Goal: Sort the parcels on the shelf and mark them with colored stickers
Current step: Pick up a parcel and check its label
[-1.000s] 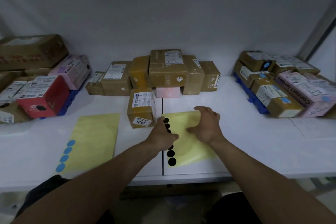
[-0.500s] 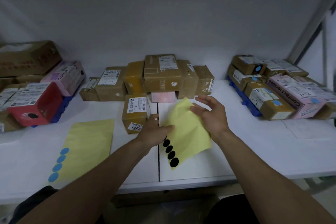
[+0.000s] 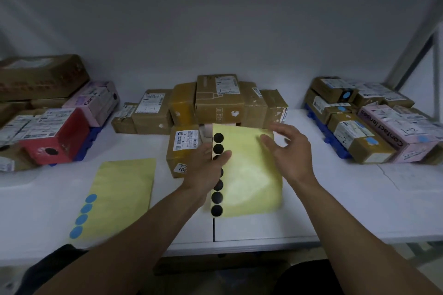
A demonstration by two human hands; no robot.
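My hands meet over the yellow sheet [image 3: 251, 175] in the middle of the white shelf [image 3: 335, 199]: my left hand [image 3: 203, 170] pinches its left edge, thumb laid on the face of the paper among the column of black stickers [image 3: 218, 137] that runs down that edge, while my right hand [image 3: 287, 151] holds nothing, its fingers loosely spread at the sheet's upper right corner; I cannot tell whether the fingertips touch the paper. The sheet is tilted up, its top edge in front of the centre pile of brown parcels [image 3: 215, 100]. Just left of my left hand sits a single brown parcel [image 3: 179, 151] with a white label. A second yellow sheet [image 3: 124, 189] lies flat further left, with a row of blue stickers [image 3: 84, 213] along its lower left edge. On the far left is a group of parcels that includes a red box [image 3: 57, 136] bearing a black sticker [image 3: 51, 151] and a pink box [image 3: 96, 100]. On the far right another group [image 3: 359, 136] rests on a blue tray [image 3: 335, 143], several of them marked with blue dots
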